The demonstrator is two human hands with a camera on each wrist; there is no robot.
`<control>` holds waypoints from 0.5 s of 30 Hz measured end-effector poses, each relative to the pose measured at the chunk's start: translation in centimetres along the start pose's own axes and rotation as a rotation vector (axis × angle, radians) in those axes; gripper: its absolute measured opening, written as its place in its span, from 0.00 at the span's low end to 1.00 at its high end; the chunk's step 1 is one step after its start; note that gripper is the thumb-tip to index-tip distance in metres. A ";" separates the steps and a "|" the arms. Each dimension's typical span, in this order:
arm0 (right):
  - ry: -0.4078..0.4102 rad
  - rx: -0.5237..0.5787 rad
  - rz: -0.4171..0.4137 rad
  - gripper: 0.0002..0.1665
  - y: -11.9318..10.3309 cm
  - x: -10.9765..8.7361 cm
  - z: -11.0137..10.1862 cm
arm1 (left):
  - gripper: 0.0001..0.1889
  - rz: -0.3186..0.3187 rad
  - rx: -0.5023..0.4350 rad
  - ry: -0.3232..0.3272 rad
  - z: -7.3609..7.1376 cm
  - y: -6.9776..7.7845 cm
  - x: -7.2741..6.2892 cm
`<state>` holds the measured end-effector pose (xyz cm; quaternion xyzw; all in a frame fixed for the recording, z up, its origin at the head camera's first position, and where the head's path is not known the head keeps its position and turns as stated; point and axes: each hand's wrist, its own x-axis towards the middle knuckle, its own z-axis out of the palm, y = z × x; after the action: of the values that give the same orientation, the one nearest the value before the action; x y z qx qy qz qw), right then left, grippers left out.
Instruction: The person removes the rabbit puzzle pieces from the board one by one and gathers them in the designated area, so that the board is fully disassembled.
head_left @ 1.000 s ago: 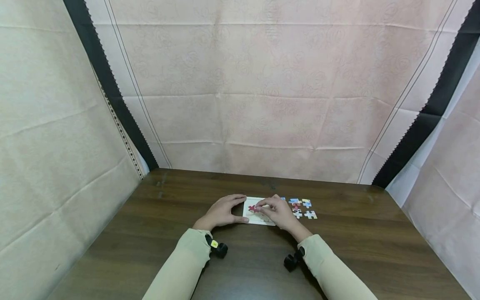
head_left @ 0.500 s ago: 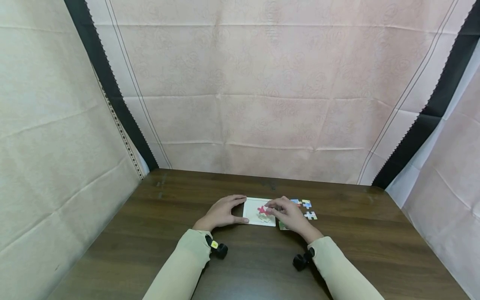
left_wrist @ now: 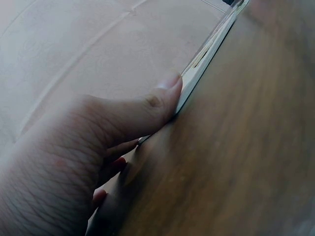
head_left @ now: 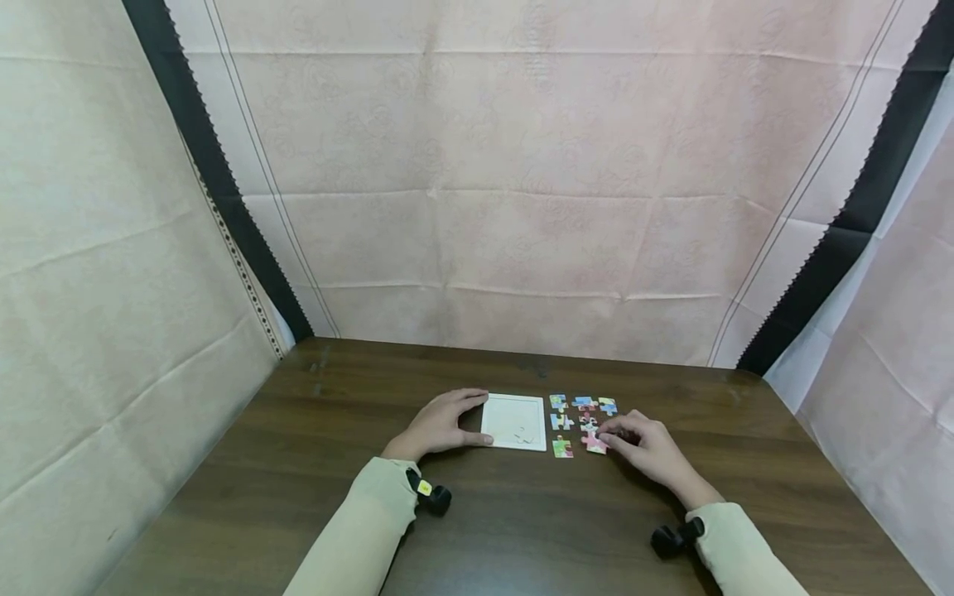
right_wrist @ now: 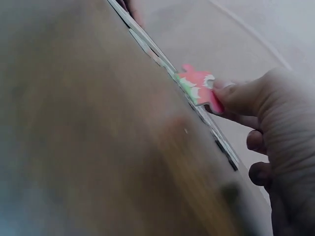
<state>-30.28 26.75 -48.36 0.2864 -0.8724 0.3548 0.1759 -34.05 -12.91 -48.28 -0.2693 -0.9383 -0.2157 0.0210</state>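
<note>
A white puzzle tray (head_left: 508, 420), with a few faint lines drawn inside it, lies flat on the table. My left hand (head_left: 438, 424) holds it at its left side, fingertips at the far corner and thumb (left_wrist: 165, 101) against the near edge. To the right of the tray, my right hand (head_left: 656, 451) pinches a pink jigsaw piece (right_wrist: 199, 84) between thumb and fingers. That piece has white and green patches and is tilted in the right wrist view. Other jigsaw pieces (head_left: 561, 421) lie in loose columns between the tray and my right hand.
The brown wooden table (head_left: 462, 530) reaches to a pale cloth backdrop (head_left: 522, 207), with cloth on both sides too. A green and pink jigsaw piece (head_left: 562, 447) lies by the tray's near right corner. Each wrist wears a small black camera.
My right hand has moved right with the pink jigsaw piece, from over the tray to beside the loose pieces. The tray's inside now shows fully. My left hand has stayed put.
</note>
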 end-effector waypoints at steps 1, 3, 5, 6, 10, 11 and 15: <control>-0.007 -0.001 -0.003 0.07 0.0 -0.2 -0.2 | 0.49 -0.001 0.003 0.000 0.0 0.0 0.0; -0.022 -0.006 -0.018 0.08 0.1 -0.5 -0.3 | 0.49 -0.001 0.001 0.003 0.0 0.0 -0.1; -0.039 -0.011 -0.032 0.08 0.2 -0.6 -0.2 | 0.49 0.000 -0.002 0.006 0.0 0.0 -0.1; -0.047 -0.016 -0.035 0.08 0.3 -0.6 -0.2 | 0.49 0.000 -0.006 0.007 0.0 0.0 -0.1; -0.062 -0.041 -0.044 0.10 0.5 -0.6 0.0 | 0.50 -0.001 -0.010 0.006 0.0 0.0 -0.1; -0.060 -0.046 -0.049 0.11 0.6 -0.6 0.1 | 0.50 -0.002 -0.009 0.006 0.1 0.0 -0.1; -0.034 -0.099 -0.101 0.12 0.8 -0.3 0.3 | 0.50 -0.004 0.000 0.006 0.1 0.0 -0.1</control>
<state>-30.54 27.14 -49.13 0.3270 -0.8762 0.2971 0.1924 -33.98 -12.90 -48.39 -0.2666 -0.9389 -0.2164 0.0235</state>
